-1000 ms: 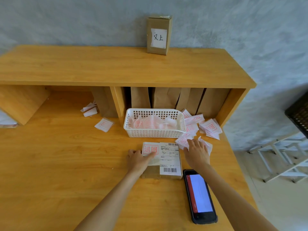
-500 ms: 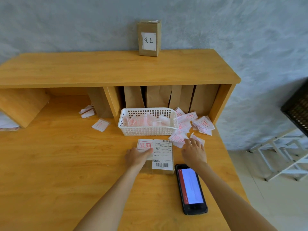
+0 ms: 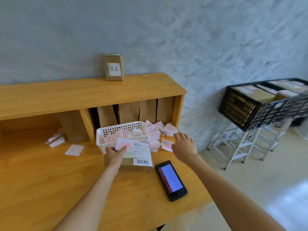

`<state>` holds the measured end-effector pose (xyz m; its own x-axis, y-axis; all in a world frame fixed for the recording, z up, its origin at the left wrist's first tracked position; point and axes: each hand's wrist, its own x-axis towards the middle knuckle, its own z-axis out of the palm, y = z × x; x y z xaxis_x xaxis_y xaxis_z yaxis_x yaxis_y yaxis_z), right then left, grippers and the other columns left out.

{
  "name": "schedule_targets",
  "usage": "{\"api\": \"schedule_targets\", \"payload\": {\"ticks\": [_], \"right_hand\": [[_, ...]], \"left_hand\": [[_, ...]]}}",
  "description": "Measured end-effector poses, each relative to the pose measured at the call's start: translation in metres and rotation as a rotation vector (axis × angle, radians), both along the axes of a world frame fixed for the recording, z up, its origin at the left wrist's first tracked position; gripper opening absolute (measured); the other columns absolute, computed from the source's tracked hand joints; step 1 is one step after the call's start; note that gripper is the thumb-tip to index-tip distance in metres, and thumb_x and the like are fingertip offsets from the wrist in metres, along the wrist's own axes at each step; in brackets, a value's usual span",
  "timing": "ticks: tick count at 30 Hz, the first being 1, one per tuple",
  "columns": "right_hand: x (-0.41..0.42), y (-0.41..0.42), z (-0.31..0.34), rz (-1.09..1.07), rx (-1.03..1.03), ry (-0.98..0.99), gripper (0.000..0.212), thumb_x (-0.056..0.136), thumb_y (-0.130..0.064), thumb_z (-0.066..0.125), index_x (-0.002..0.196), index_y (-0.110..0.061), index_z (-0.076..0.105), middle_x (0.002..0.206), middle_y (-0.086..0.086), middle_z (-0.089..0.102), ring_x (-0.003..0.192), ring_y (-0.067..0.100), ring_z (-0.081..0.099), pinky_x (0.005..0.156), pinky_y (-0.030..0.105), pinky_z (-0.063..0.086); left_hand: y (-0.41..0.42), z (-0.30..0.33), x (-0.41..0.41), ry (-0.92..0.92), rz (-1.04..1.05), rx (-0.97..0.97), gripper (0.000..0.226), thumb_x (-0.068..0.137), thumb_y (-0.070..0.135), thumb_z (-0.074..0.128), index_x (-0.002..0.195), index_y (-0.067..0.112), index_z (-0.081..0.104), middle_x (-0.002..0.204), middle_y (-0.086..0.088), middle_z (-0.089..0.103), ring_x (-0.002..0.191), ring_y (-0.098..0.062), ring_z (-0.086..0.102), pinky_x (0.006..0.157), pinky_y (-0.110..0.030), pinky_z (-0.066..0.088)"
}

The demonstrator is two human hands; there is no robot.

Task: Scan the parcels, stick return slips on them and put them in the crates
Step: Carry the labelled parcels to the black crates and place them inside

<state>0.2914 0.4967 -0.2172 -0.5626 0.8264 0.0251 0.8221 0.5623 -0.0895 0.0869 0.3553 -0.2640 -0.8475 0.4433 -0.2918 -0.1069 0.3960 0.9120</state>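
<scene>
On the wooden tabletop (image 3: 41, 172), the left hand (image 3: 113, 156) pinches the slip-labelled brown cardboard parcel (image 3: 138, 157); right hand (image 3: 184, 145) hovers, fingers spread. Slip looks stuck, so next likely comes carrying it to the black plastic crate (image 3: 241, 109).

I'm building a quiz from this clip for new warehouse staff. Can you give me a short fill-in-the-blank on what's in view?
1. The left hand grips the ____, which bears a red-stamped return slip.
2. The handheld scanner lies screen-up on the ____.
3. The black crate stands on the person's ____ side.

Missing words: parcel; desk; right
</scene>
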Motion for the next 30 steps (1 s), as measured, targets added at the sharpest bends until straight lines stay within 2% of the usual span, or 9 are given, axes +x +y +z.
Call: {"api": "schedule_targets", "payload": {"ticks": [3,9,13,15,19,21,25,28,30], "right_hand": [[0.016,-0.005,0.026,-0.022,0.013,0.035,0.050,0.100,-0.030,0.044,0.147,-0.017,0.031,0.150,0.006,0.036,0.138,0.026,0.034,0.110,0.039,0.034],[0.085,-0.002,0.075,-0.173,0.065,0.020,0.049,0.098,-0.035,0.045,0.142,-0.017,0.036,0.142,0.006,0.043,0.130,0.027,0.041,0.100,0.039,0.040],[0.148,0.004,0.097,-0.308,0.123,0.016,0.044,0.094,-0.036,0.048,0.134,-0.016,0.044,0.133,0.007,0.049,0.125,0.028,0.044,0.098,0.040,0.040],[0.184,0.008,0.107,-0.369,0.161,0.034,0.045,0.093,-0.037,0.050,0.132,-0.017,0.045,0.131,0.006,0.050,0.124,0.027,0.045,0.099,0.040,0.041],[0.260,0.019,0.127,-0.497,0.238,0.040,0.047,0.093,-0.038,0.051,0.134,-0.018,0.045,0.134,0.006,0.051,0.125,0.026,0.046,0.102,0.042,0.039],[0.301,0.025,0.135,-0.567,0.261,0.041,0.047,0.093,-0.039,0.052,0.134,-0.017,0.047,0.134,0.006,0.051,0.125,0.027,0.046,0.103,0.043,0.040],[0.380,0.043,0.141,-0.668,0.317,0.050,0.049,0.091,-0.039,0.055,0.135,-0.017,0.049,0.137,0.005,0.051,0.127,0.026,0.046,0.103,0.042,0.039],[0.436,0.062,0.141,-0.726,0.326,0.029,0.053,0.091,-0.040,0.054,0.139,-0.019,0.045,0.137,0.004,0.051,0.128,0.026,0.045,0.104,0.040,0.036],[0.472,0.079,0.143,-0.747,0.330,0.019,0.051,0.092,-0.041,0.053,0.137,-0.018,0.046,0.137,0.004,0.051,0.128,0.025,0.044,0.104,0.040,0.036]], "left_hand": [[0.001,0.028,-0.002,-0.053,-0.034,0.067,0.064,0.084,0.039,0.072,0.136,0.013,0.043,0.131,-0.008,0.056,0.119,-0.031,0.053,0.097,-0.044,0.045],[0.038,0.086,0.043,-0.121,-0.269,0.154,0.049,0.082,0.039,0.074,0.117,0.011,0.053,0.110,-0.006,0.065,0.099,-0.024,0.059,0.091,-0.039,0.047],[0.081,0.121,0.097,-0.114,-0.428,0.200,0.060,0.083,0.044,0.073,0.125,0.007,0.050,0.122,-0.003,0.053,0.119,-0.029,0.050,0.098,-0.042,0.038],[0.106,0.135,0.131,-0.128,-0.510,0.233,0.055,0.083,0.042,0.073,0.118,0.005,0.053,0.118,-0.004,0.055,0.113,-0.027,0.052,0.094,-0.040,0.039],[0.153,0.156,0.208,-0.168,-0.647,0.266,0.044,0.072,0.041,0.081,0.095,0.011,0.059,0.103,-0.011,0.067,0.090,-0.029,0.065,0.085,-0.042,0.054],[0.176,0.163,0.250,-0.180,-0.715,0.255,0.046,0.073,0.041,0.081,0.099,0.011,0.057,0.102,-0.014,0.067,0.084,-0.030,0.067,0.078,-0.042,0.057],[0.226,0.170,0.335,-0.190,-0.834,0.251,0.054,0.071,0.043,0.082,0.108,0.011,0.057,0.108,-0.015,0.066,0.090,-0.031,0.068,0.082,-0.047,0.058],[0.261,0.177,0.402,-0.200,-0.901,0.263,0.054,0.077,0.038,0.079,0.115,0.008,0.056,0.107,-0.016,0.066,0.085,-0.030,0.067,0.070,-0.039,0.058],[0.286,0.181,0.443,-0.213,-0.932,0.259,0.054,0.079,0.037,0.078,0.117,0.006,0.056,0.106,-0.015,0.065,0.084,-0.029,0.066,0.070,-0.038,0.057]]}}
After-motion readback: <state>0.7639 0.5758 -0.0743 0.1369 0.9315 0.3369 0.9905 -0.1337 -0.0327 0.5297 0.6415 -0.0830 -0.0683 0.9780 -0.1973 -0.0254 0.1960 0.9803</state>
